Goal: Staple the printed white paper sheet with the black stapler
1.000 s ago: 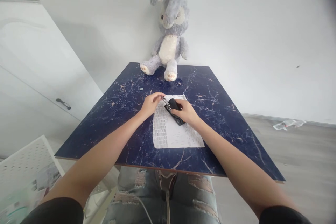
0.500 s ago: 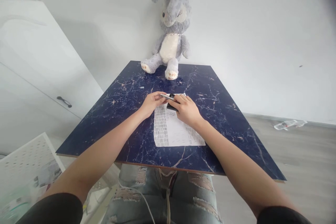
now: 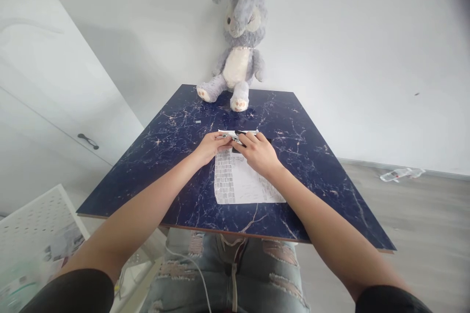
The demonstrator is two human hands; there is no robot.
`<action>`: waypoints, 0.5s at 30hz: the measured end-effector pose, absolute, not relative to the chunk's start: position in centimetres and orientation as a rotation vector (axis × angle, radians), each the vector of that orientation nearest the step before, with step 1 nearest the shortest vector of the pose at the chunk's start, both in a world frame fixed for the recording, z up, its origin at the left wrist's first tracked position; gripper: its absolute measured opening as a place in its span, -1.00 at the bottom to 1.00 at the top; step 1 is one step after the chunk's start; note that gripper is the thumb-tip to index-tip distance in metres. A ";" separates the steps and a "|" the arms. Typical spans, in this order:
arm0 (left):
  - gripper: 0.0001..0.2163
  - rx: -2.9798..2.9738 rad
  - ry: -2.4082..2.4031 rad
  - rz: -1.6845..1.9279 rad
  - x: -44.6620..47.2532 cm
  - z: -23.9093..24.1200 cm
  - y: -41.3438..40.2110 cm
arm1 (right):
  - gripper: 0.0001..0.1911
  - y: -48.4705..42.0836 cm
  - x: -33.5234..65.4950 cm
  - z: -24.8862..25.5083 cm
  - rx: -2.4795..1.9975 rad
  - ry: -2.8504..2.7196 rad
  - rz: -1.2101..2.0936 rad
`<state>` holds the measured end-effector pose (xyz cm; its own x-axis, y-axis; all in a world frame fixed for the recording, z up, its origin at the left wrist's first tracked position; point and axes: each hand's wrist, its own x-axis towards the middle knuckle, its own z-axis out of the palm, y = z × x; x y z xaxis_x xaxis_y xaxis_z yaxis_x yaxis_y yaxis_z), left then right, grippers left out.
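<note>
A black stapler (image 3: 239, 150) with a silver metal part is held between both hands above a printed sheet of paper (image 3: 249, 181). My right hand (image 3: 259, 154) wraps over its black body, hiding much of it. The fingers of my left hand (image 3: 213, 146) pinch at the silver end, on the left. Whatever small piece may be between those fingertips is too hidden to tell. The paper lies flat on the dark blue marbled table (image 3: 176, 181), under the hands. A small grey block, perhaps a staple strip (image 3: 198, 122), lies beyond my left hand.
A grey plush rabbit (image 3: 237, 66) sits at the table's far edge against the wall. To the left stand a white cabinet (image 3: 55, 73) and a white perforated cart (image 3: 33, 215). Clear plastic packaging (image 3: 400, 174) lies on the floor at the right.
The stapler has turned and sunk lower in my hands, with its silver part less exposed. My left fingers have shifted slightly down; the right hand has tilted a little.
</note>
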<state>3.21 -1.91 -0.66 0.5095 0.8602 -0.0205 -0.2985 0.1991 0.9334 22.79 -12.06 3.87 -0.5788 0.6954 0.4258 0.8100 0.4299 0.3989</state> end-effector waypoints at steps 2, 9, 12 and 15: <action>-0.66 1.078 0.646 0.886 3.2 -0.5 -2.0 | -0.65 -12.0 22.9 3.9 -1.354 -2.476 -0.788; -0.62 1.104 0.642 0.865 3.4 -0.7 -2.1 | -0.61 -12.0 22.8 3.9 -1.347 -2.457 -0.626; -0.61 1.128 0.731 0.988 3.2 -0.6 -1.9 | -0.53 -11.8 23.4 3.7 -1.383 -2.299 -0.424; -0.61 1.245 0.832 1.184 3.0 -0.1 -1.8 | -0.65 -11.3 24.5 3.7 -1.486 -2.048 -0.012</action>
<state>2.96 -1.83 -0.12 0.2345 0.9637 0.1279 -0.2066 -0.0791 0.9752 24.46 -11.29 3.74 -0.1918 0.8620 0.4692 0.8675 0.3725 -0.3297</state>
